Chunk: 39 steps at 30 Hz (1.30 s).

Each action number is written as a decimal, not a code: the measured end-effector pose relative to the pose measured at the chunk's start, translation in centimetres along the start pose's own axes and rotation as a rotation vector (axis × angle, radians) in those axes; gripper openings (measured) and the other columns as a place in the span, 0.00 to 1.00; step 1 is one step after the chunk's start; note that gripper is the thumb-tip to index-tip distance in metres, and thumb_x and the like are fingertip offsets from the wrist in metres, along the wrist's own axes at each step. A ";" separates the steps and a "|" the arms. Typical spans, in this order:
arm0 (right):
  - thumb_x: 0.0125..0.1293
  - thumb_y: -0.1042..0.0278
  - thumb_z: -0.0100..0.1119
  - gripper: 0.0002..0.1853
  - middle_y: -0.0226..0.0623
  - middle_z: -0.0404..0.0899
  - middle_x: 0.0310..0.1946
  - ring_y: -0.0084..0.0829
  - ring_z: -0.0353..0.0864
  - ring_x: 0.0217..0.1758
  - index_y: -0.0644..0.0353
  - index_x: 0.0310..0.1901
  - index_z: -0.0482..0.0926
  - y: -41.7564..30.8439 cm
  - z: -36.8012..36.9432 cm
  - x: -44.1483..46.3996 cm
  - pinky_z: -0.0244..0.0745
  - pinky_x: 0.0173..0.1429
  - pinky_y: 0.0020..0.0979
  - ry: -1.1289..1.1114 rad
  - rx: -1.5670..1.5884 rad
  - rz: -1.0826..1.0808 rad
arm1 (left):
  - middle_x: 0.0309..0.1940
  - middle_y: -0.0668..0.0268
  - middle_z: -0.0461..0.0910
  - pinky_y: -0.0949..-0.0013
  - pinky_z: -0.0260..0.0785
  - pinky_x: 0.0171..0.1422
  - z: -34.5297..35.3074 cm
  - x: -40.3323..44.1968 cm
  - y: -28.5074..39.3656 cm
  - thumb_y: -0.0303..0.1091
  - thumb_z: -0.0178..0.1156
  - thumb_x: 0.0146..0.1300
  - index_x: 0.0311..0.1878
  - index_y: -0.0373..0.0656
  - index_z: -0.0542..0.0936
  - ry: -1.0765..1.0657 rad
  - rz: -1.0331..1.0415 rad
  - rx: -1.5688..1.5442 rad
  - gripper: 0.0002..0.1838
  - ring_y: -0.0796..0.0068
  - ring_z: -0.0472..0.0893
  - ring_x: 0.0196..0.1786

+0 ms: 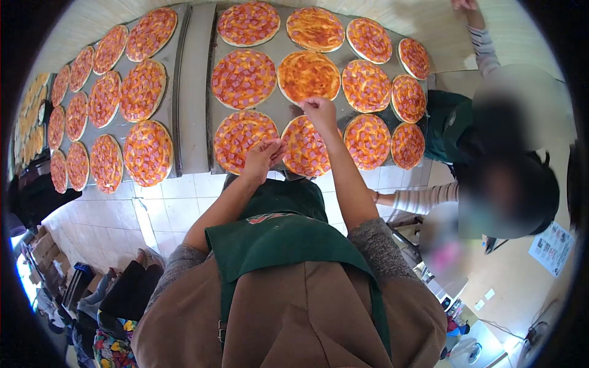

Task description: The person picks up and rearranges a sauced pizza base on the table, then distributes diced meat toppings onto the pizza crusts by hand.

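My left hand is over the right edge of a ham-topped pizza in the nearest row. Its fingers are curled together, and whatever may be in them is hidden. My right hand reaches to the lower edge of a pizza with only sauce and cheese, thumb and fingers pinched; I cannot make out what they hold. Below my right hand lies another pizza with pink ham cubes, partly covered by the hand and wrist. A second pizza without ham lies in the far row.
The pizzas rest on a grey metal table. A second metal table with several ham-topped pizzas stands to the left across a narrow strip. A co-worker in a green apron is at the right end; a striped sleeve reaches in below.
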State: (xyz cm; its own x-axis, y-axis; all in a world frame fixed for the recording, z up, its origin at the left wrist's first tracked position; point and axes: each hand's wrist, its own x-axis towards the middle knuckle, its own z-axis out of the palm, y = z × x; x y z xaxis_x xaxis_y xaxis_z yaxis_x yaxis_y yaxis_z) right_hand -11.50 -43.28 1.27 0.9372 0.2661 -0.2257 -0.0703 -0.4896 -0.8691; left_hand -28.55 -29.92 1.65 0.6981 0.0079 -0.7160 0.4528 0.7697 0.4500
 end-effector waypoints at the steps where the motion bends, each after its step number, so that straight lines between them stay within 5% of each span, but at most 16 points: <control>1: 0.58 0.68 0.64 0.08 0.32 0.82 0.24 0.20 0.78 0.26 0.65 0.33 0.83 -0.1 0.4 1.4 0.73 0.32 0.24 -0.017 -0.050 0.021 | 0.40 0.66 0.81 0.74 0.76 0.49 -0.1 -0.1 0.2 0.36 0.58 0.67 0.46 0.40 0.78 0.012 0.008 0.001 0.11 0.78 0.81 0.44; 12: 0.52 0.64 0.69 0.10 0.38 0.83 0.26 0.33 0.81 0.28 0.60 0.31 0.84 -1.8 4.6 8.3 0.74 0.35 0.32 -0.049 -0.541 -0.079 | 0.38 0.66 0.80 0.76 0.76 0.47 -1.9 0.2 0.6 0.38 0.57 0.67 0.46 0.39 0.77 0.079 0.016 -0.076 0.13 0.78 0.81 0.41; 15: 0.52 0.65 0.69 0.09 0.38 0.83 0.27 0.31 0.81 0.28 0.61 0.33 0.84 -2.1 4.5 8.6 0.74 0.35 0.31 -0.017 -0.555 -0.069 | 0.38 0.65 0.80 0.76 0.76 0.47 -2.1 0.1 1.1 0.39 0.57 0.67 0.46 0.38 0.77 0.048 0.016 -0.098 0.13 0.79 0.80 0.40; 21: 0.55 0.75 0.64 0.07 0.40 0.83 0.28 0.32 0.84 0.30 0.67 0.36 0.82 0.3 4.6 11.6 0.77 0.36 0.30 -0.095 0.029 -0.034 | 0.39 0.65 0.81 0.76 0.76 0.47 -2.1 0.2 2.3 0.38 0.55 0.69 0.48 0.37 0.78 0.080 -0.019 -0.140 0.14 0.78 0.81 0.40; 33: 0.58 0.69 0.62 0.04 0.32 0.84 0.25 0.27 0.85 0.25 0.59 0.31 0.82 -5.5 4.8 10.5 0.76 0.35 0.27 -0.126 -0.537 -0.042 | 0.40 0.64 0.80 0.74 0.76 0.49 -1.5 -0.1 4.9 0.35 0.53 0.70 0.50 0.34 0.77 -0.004 0.052 -0.193 0.14 0.77 0.80 0.41; 39: 0.59 0.66 0.62 0.07 0.34 0.84 0.26 0.28 0.84 0.25 0.60 0.31 0.81 -5.7 4.3 8.9 0.75 0.36 0.28 -0.061 -0.303 -0.132 | 0.36 0.66 0.79 0.74 0.76 0.48 -1.0 0.8 5.3 0.38 0.50 0.71 0.50 0.36 0.77 0.077 0.048 -0.040 0.15 0.78 0.79 0.38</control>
State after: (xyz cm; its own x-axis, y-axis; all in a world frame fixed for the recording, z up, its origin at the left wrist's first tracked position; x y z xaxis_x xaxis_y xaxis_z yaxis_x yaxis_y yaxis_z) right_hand -4.25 -34.54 2.28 0.9084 0.3889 -0.1538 0.1640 -0.6696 -0.7244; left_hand -26.14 -25.21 2.98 0.6726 0.0932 -0.7342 0.3965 0.7922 0.4639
